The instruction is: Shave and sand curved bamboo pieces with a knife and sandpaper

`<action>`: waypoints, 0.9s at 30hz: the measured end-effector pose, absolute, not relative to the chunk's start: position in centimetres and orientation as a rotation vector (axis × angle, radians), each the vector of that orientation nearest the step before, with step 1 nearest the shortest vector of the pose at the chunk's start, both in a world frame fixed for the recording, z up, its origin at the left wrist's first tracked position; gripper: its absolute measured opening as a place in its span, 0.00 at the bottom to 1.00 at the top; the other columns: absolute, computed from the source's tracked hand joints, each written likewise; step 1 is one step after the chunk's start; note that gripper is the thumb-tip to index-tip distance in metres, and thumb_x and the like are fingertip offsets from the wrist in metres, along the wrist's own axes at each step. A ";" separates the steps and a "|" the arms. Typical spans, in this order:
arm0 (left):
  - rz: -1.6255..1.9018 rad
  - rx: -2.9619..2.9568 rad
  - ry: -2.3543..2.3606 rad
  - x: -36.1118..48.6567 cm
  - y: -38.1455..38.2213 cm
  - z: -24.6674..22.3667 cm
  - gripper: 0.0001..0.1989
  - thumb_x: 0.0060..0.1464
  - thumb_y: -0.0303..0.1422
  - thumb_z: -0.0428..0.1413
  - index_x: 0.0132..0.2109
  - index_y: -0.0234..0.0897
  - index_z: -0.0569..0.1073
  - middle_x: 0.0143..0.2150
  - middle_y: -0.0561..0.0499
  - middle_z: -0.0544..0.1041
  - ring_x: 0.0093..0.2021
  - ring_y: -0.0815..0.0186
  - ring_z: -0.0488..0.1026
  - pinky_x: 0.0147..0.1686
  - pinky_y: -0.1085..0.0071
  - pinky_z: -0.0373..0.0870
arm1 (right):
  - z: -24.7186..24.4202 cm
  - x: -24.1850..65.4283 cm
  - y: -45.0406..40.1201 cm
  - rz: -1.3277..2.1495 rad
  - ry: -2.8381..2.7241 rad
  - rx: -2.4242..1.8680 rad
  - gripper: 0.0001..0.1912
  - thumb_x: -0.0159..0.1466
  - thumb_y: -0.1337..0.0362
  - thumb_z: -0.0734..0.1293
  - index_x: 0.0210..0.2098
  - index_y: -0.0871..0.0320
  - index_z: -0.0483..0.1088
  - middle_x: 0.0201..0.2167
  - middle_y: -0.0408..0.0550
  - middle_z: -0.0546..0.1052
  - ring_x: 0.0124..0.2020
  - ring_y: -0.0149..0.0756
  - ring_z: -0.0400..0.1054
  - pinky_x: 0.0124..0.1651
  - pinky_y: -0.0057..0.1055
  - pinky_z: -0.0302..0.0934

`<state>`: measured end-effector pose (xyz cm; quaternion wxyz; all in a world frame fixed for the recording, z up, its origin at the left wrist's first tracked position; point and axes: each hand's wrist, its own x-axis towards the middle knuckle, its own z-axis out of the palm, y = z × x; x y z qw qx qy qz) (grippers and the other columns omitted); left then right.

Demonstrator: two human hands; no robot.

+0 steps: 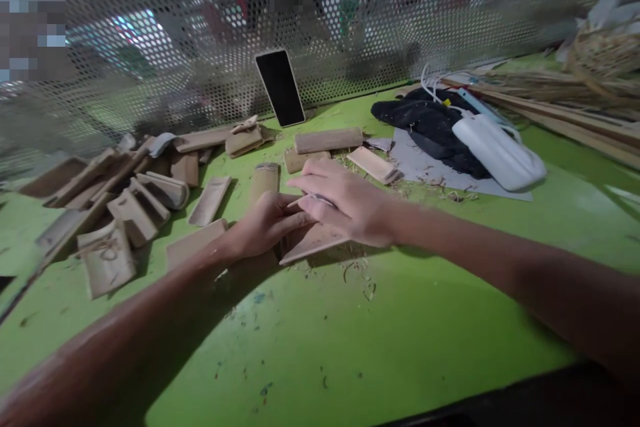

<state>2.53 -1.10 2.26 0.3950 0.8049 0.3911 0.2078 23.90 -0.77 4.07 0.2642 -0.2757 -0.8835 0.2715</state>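
Note:
My left hand (273, 223) grips the left edge of a flat bamboo piece (313, 245) lying on the green table, its fingers reaching toward my right hand. Over the same piece is my right hand (347, 203), closed around a thin, dark, blade-like tool (323, 199); most of it is hidden by the fingers. The two hands meet at the fingertips. Curled shavings (367, 287) lie just in front of the bamboo. Behind my left hand an upright-grained bamboo piece (265, 180) is partly covered.
Many cut bamboo pieces (135, 213) are heaped at left. A phone (281, 88) leans against the perforated metal screen (200, 73). Rear right hold a black cloth (430, 127), a white power bank (500, 150) with cable, and long bamboo strips (565, 120). A bamboo tube section (329, 140) lies behind my hands.

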 end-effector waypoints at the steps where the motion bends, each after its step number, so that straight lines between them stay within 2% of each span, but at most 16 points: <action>1: 0.523 2.052 1.009 2.5 -1.1 2.2 0.18 0.61 0.44 0.59 0.35 0.31 0.79 0.24 0.53 0.74 0.23 0.73 0.64 0.22 0.78 0.62 | 3.9 23.9 -0.7 0.752 -2.397 -0.754 0.21 0.74 0.56 0.55 0.52 0.62 0.73 0.48 0.59 0.74 0.49 0.45 0.65 0.55 0.49 0.61; 5: 0.519 2.076 1.055 2.4 -1.2 2.0 0.17 0.62 0.43 0.59 0.39 0.32 0.82 0.29 0.51 0.78 0.26 0.71 0.69 0.26 0.77 0.66 | 3.8 24.2 -0.4 0.994 -2.333 -0.817 0.22 0.76 0.55 0.51 0.37 0.59 0.70 0.39 0.53 0.74 0.40 0.39 0.65 0.47 0.41 0.63; 10: 0.557 2.100 1.048 2.4 -1.4 2.0 0.17 0.63 0.43 0.58 0.39 0.31 0.82 0.31 0.49 0.81 0.27 0.71 0.70 0.26 0.78 0.66 | 4.0 23.8 -1.1 0.872 -2.294 -0.824 0.23 0.76 0.54 0.50 0.28 0.55 0.60 0.34 0.49 0.68 0.33 0.36 0.60 0.42 0.39 0.60; 13: 0.528 2.106 1.109 2.4 -1.3 1.9 0.18 0.64 0.44 0.57 0.42 0.32 0.82 0.33 0.49 0.82 0.28 0.69 0.72 0.27 0.77 0.67 | 3.8 23.8 -1.2 0.842 -2.289 -0.893 0.24 0.77 0.53 0.48 0.27 0.54 0.57 0.32 0.48 0.66 0.32 0.35 0.59 0.42 0.39 0.59; 19: 0.507 2.113 1.045 2.4 -1.2 1.8 0.18 0.65 0.43 0.56 0.40 0.32 0.81 0.34 0.49 0.82 0.29 0.70 0.71 0.29 0.76 0.68 | 4.1 23.6 -1.2 0.743 -2.421 -0.867 0.25 0.77 0.51 0.49 0.27 0.55 0.59 0.32 0.49 0.67 0.34 0.37 0.59 0.44 0.41 0.58; 24: 0.557 2.141 1.050 2.5 -1.3 2.0 0.19 0.63 0.42 0.56 0.29 0.32 0.77 0.23 0.53 0.73 0.22 0.73 0.62 0.21 0.77 0.60 | 4.4 23.5 -1.5 0.697 -2.473 -0.858 0.23 0.77 0.53 0.51 0.28 0.55 0.61 0.29 0.47 0.67 0.33 0.36 0.59 0.46 0.42 0.59; 27: 0.563 2.129 1.061 2.7 -1.5 2.3 0.16 0.63 0.40 0.56 0.33 0.33 0.78 0.24 0.54 0.73 0.23 0.73 0.62 0.23 0.77 0.62 | 4.5 23.6 -1.6 0.640 -2.484 -0.903 0.24 0.77 0.53 0.51 0.27 0.55 0.61 0.27 0.47 0.66 0.31 0.35 0.58 0.45 0.42 0.60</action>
